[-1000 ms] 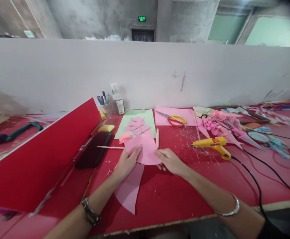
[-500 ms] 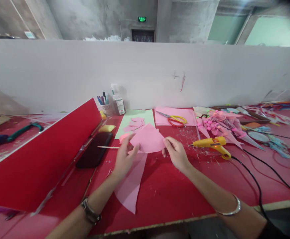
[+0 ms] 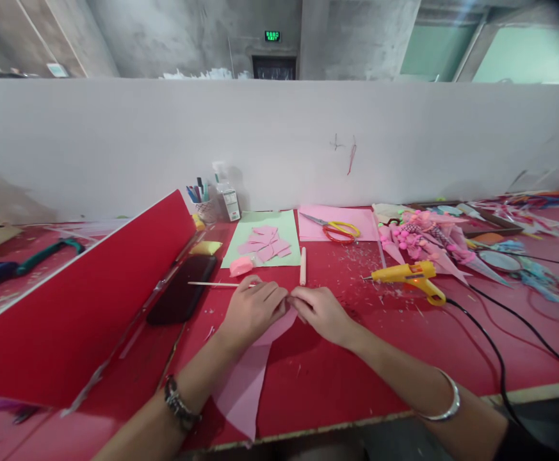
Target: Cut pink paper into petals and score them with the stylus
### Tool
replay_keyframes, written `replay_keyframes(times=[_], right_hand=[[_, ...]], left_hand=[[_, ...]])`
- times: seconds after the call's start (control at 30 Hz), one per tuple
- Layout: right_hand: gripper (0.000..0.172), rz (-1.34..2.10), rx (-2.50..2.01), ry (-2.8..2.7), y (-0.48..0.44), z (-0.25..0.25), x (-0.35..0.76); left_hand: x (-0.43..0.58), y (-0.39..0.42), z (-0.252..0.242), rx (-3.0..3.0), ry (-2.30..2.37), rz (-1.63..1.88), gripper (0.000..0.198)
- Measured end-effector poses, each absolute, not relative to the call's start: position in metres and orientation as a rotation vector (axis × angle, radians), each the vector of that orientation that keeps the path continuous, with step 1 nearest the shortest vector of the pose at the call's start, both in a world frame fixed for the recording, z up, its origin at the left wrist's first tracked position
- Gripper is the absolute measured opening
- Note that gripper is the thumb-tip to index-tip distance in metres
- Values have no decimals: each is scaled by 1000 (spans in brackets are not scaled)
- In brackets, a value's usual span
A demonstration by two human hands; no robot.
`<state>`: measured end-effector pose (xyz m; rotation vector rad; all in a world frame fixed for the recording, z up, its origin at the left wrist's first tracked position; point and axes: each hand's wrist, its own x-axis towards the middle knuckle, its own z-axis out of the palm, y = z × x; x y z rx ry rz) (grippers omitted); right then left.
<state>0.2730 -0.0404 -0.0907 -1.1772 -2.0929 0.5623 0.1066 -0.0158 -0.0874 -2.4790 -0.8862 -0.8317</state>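
Your left hand [image 3: 257,312] and right hand [image 3: 323,314] are drawn in, fingertips meeting, both narrowed on the small pink paper [image 3: 278,329]; it hangs below the fingers, above the table [image 3: 337,384], partly covered by the left hand; how it is folded cannot be told. The paper, spread between parted hands half a second ago, is now gathered at the fingertips, so the work appears concentrated there; the larger pink sheet [image 3: 241,396] beneath lies closer to the near edge; the wooden rod [image 3: 303,267] beyond is uncovered.
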Motion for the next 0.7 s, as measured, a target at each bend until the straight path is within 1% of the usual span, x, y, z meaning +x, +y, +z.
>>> replay_keyframes(times=[0.2,0.37,0.4,0.47,0.53,0.57,0.63,0.7], right_hand=[[30,602,-1109,-2013,-37,-86,283],[31,628,-1124,-1886,-33,-82,294],[30,639,-1126,-1875,-32,-82,296],[30,708,-1108,-1889,-31,-82,296],[29,792,-1078,-1919,-32,-83,295],[29,815,-1067,-1936,-32,-84,294],[27,785,-1054,-1974,-32,-85,292],[22,662,-1037,-2011,-32,-86,290]], left_hand=[[88,-4,-73,-2433,-1058,-931,22],[58,11,-67,-2371,-1335,-1172,18],[55,12,-66,-2365,-1387,-1238,20],[55,12,-65,-2445,-1438,-1326,31],[61,9,-64,-2639,-1414,-1321,41],[66,6,-64,-2747,-1382,-1287,43],[75,1,-65,-2917,-1321,-1200,40],[84,-5,-69,-2995,-1293,-1130,38]])
